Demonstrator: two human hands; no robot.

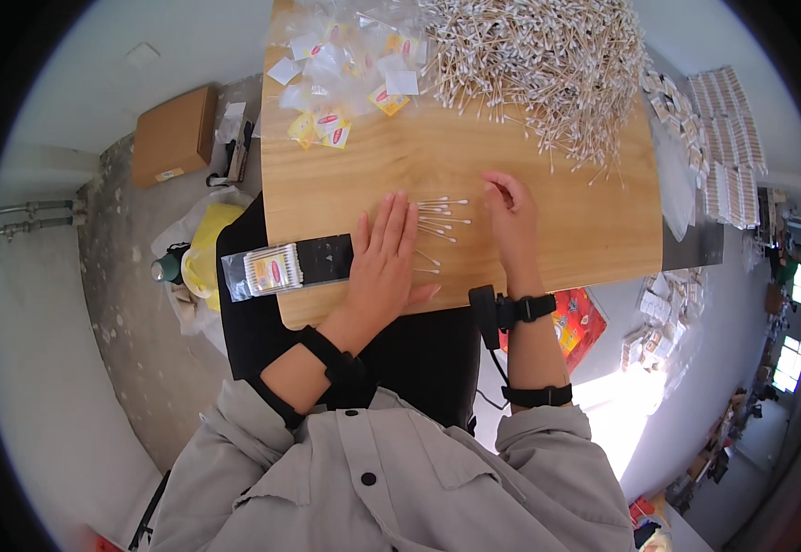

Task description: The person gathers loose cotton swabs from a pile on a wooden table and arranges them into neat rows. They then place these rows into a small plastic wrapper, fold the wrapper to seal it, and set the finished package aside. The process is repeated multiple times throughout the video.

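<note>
My left hand (382, 262) lies flat on the wooden table, fingers stretched out over several loose cotton swabs (442, 219). The swabs' far ends are hidden beneath it, while white tips stick out to its right. To the right of those tips hovers or rests my right hand (511, 221), its fingers curled in toward the thumb; what they hold, if anything, does not show. Left of my left hand, a clear bag packed with cotton swabs (274, 270) and a yellow-and-red label sits on a black strip (325, 258) at the table's near edge.
A big heap of cotton swabs (548, 64) covers the table's (584, 221) far right. Clear bags with yellow cards (350, 74) lie at the far left. A cardboard box (175, 136) and a green bottle (167, 268) stand on the floor at left; stacked swab packs (727, 138) are at right.
</note>
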